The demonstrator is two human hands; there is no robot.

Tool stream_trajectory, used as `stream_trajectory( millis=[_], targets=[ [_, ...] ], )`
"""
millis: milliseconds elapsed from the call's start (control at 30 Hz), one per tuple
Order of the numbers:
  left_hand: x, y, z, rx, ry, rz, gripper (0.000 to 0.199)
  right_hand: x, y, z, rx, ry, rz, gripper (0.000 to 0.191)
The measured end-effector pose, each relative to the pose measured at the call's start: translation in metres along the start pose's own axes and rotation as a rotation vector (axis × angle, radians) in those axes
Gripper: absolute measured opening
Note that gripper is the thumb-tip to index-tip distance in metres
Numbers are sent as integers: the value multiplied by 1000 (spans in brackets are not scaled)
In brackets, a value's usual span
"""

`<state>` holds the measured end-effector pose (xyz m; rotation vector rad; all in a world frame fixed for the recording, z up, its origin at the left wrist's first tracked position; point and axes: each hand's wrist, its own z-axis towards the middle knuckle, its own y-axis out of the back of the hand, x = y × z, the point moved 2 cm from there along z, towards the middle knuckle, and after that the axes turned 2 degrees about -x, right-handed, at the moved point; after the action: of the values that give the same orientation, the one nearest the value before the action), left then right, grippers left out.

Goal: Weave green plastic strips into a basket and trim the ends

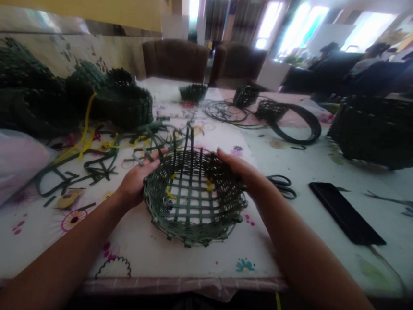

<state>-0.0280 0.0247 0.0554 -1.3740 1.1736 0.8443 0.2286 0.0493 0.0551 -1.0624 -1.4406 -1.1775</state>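
Observation:
A round woven basket [190, 228] of dark green strips sits on the table in front of me, its open lattice bottom showing. Several upright strip ends stick up from its far rim, while the near rim has folded ends. My left hand [137, 180] grips the left side of the rim, thumb on top. Around the right side lies my right hand [236, 169], its fingers mostly hidden behind the wall. Small yellow ties show inside the basket.
Cut green strips [100, 167] litter the left, beside a plastic bag [6, 171] and finished baskets [124, 102]. At right are scissors [281, 185], a black phone [344, 210] on a cable, another cutting tool [401, 201] and a large dark basket [385, 132]. Small baskets [193, 92] and coiled strips stand farther back.

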Motion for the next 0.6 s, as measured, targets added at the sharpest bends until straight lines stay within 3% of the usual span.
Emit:
stream_trajectory(
  millis=[100, 233, 333, 367, 467, 600],
  targets=[
    [1, 1, -1, -35, -41, -15, 55, 15, 7, -17, -110, 89, -78, 60],
    [2, -1, -3, -34, -20, 2, 58, 36, 9, -72, -297, 640, -345, 59],
    [1, -4, -4, -43, 1, 23, 56, 31, -7, -111, -151, 1064, -683, 67],
    [0, -4, -5, -45, 1, 27, 55, 26, -13, -118, -71, 1130, -805, 66],
    [-1, -6, -5, -45, 13, 25, 54, 10, -25, -118, 0, 1195, -1001, 65],
    [1, -6, -6, -39, 70, 3, 54, -2, -31, -95, -32, 1127, -1071, 68]
  ],
)
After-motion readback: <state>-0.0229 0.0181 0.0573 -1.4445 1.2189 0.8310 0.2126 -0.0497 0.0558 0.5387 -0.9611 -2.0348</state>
